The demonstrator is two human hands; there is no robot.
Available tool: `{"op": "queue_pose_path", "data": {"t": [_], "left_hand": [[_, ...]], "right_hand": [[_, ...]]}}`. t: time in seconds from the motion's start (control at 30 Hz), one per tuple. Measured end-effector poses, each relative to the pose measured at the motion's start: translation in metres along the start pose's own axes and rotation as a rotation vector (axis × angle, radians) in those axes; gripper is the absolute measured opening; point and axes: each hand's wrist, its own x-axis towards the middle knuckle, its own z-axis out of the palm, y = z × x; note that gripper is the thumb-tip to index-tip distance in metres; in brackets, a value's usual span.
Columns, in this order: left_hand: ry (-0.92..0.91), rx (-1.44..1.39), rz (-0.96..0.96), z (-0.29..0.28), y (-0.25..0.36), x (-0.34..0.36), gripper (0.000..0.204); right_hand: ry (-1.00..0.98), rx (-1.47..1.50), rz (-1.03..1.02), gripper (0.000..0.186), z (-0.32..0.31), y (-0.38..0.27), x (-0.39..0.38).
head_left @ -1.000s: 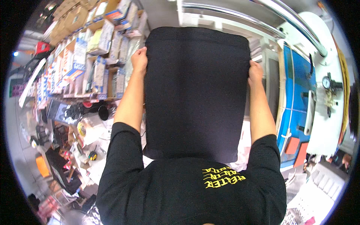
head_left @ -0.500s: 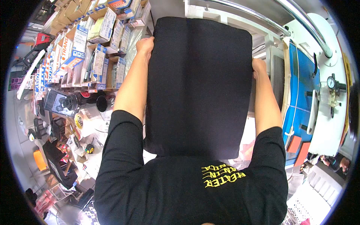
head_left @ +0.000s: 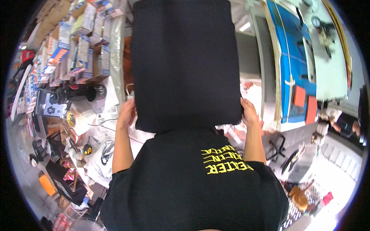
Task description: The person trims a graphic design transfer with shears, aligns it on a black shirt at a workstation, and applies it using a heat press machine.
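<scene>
A large black fabric-covered rectangular panel [head_left: 185,65] fills the upper middle, its lower edge just above my black-shirted chest. My left hand [head_left: 128,112] is at its lower left side, fingers curled closed against the edge. Opposite it, my right hand [head_left: 248,111] has its fingers bent round the lower right edge; some fingertips are hidden by the panel. A thin pale cord [head_left: 128,89] shows just above my left hand.
Stacked cardboard boxes [head_left: 83,54] fill the left bench, with a black cylinder [head_left: 73,93], tablet and cables nearer. At right stands a white machine [head_left: 327,77] with gauge, beside a blue padded board [head_left: 289,65]. A chair [head_left: 275,148] and another person [head_left: 343,125] show low right.
Both my hands have moved down from the panel's upper sides to near its lower corners. The panel and the surroundings appear higher in the picture, the panel's top now reaching the frame edge.
</scene>
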Motion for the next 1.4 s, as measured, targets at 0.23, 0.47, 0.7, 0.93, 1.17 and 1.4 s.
{"op": "queue_pose_path", "data": {"t": [0.23, 0.47, 0.7, 0.93, 1.17, 1.4], "left_hand": [[-0.019, -0.134, -0.041, 0.031, 0.011, -0.051, 0.021], [-0.067, -0.147, 0.076, 0.004, 0.006, -0.067, 0.03], [0.021, -0.303, 0.116, 0.001, 0.001, -0.059, 0.027], [0.122, -0.076, 0.046, 0.021, -0.004, -0.054, 0.021], [0.784, 0.725, 0.599, -0.028, 0.036, -0.077, 0.018], [1.524, 1.532, 0.794, -0.222, 0.162, -0.161, 0.021]], "right_hand": [[0.085, 0.035, -0.034, 0.015, -0.043, 0.021, -0.005], [0.036, 0.143, -0.085, 0.02, -0.041, 0.027, -0.004], [0.023, 0.229, -0.134, 0.025, -0.047, 0.022, -0.009], [0.076, -0.067, -0.16, 0.021, -0.037, 0.042, 0.014], [0.371, -0.928, -0.59, 0.027, -0.052, 0.032, 0.048], [0.484, -1.285, -1.192, 0.04, 0.113, -0.004, -0.025]]}}
